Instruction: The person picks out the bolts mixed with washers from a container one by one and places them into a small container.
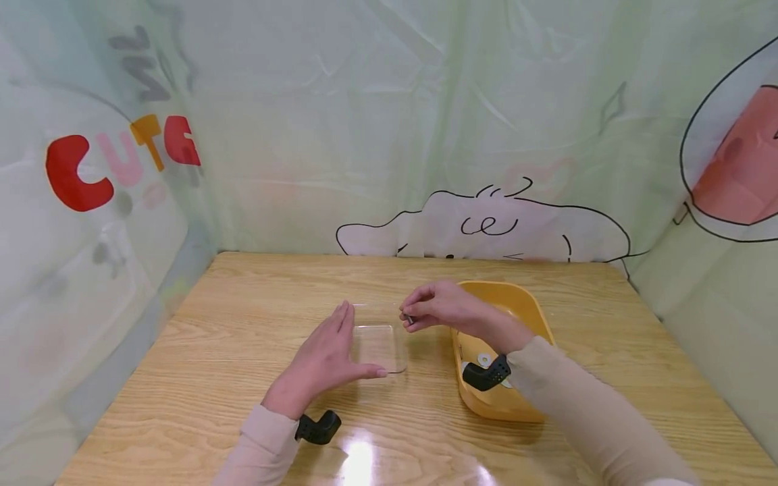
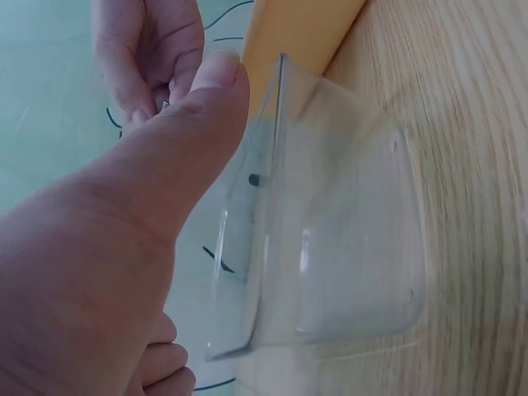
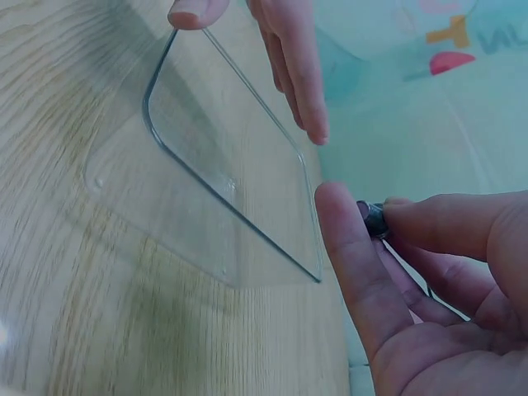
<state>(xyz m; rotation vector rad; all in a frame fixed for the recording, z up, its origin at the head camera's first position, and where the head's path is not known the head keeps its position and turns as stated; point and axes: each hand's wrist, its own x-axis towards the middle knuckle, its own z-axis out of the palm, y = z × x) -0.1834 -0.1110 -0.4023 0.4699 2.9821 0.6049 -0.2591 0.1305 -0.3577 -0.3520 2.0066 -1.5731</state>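
Observation:
A transparent, open-topped plastic box stands on the wooden table in front of me. My left hand spans its left side with straight fingers and an outstretched thumb. In the right wrist view that thumb touches a corner of the rim. Beside the box's far right corner, my right hand pinches a small dark metallic cylinder between thumb and fingertips. The cylinder is at about rim level, just outside the box in the right wrist view. Nothing shows inside the box.
Under the right forearm is a yellow-orange plastic bin, partly hidden by the arm. A small white ring and other pale pieces lie in it. A printed curtain hangs behind the table.

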